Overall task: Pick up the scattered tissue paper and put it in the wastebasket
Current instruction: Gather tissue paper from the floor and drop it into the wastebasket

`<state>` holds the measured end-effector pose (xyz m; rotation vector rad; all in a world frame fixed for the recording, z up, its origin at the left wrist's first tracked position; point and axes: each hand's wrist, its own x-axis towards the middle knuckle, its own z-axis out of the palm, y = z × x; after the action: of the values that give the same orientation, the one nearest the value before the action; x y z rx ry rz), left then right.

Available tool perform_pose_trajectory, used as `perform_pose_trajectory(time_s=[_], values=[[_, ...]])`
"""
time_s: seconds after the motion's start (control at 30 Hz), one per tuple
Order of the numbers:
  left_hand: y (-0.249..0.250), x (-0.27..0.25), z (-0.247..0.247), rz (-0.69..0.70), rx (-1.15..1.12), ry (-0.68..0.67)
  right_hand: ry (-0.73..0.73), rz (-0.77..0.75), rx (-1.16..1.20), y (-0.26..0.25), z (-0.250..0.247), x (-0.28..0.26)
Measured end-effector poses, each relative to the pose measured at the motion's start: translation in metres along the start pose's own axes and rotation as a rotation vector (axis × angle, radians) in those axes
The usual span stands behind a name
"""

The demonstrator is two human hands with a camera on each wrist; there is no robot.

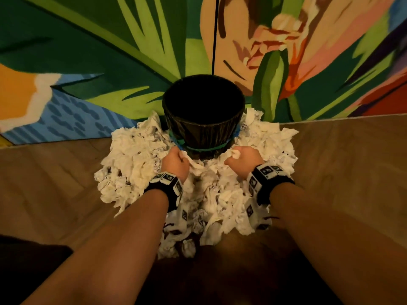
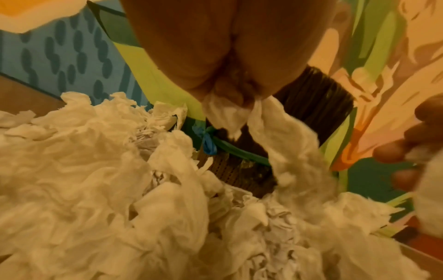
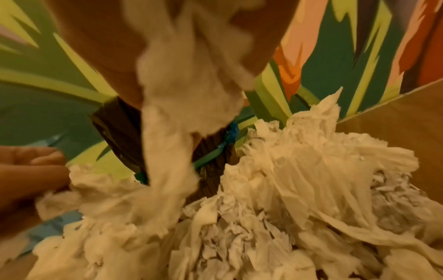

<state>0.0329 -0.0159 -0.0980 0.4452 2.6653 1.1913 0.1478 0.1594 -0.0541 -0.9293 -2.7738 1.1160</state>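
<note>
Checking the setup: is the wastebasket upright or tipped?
Upright: the wastebasket stands on its base, dark mouth facing up, tissue paper heaped around it.

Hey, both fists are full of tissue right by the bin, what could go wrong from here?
1. A strip trails from the left hand back into the tissue pile; lifting may drag extra pieces that drop outside.
2. The wastebasket stands ringed by tissue; a knock from the right hand might tip it.
3. Loose ends in both fists may miss the rim when released.
</note>
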Motion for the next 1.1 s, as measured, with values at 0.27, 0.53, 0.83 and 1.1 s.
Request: perform_pose_trajectory(time_s=[0.27, 0.53, 0.83, 1.1], values=[[0.046, -0.024, -0.037, 0.164, -0.084, -0.097, 0.113, -0.144, 0.201, -0.026, -0.035, -0.021], [0.096, 0.012, -0.077, 0.227, -0.104, 0.035, 0.112, -0.238, 0.151, -0.063, -0.067, 0.005], [0.131, 0.086, -0.076, 0.272, -0.156, 0.106, 0.267, -0.346, 0.218, -0.097, -0.079, 0.070], [0.113, 0.100, -0.035, 0.332, -0.002, -0.004, 0.266, -0.149, 0.169, -0.081, -0.054, 0.098]])
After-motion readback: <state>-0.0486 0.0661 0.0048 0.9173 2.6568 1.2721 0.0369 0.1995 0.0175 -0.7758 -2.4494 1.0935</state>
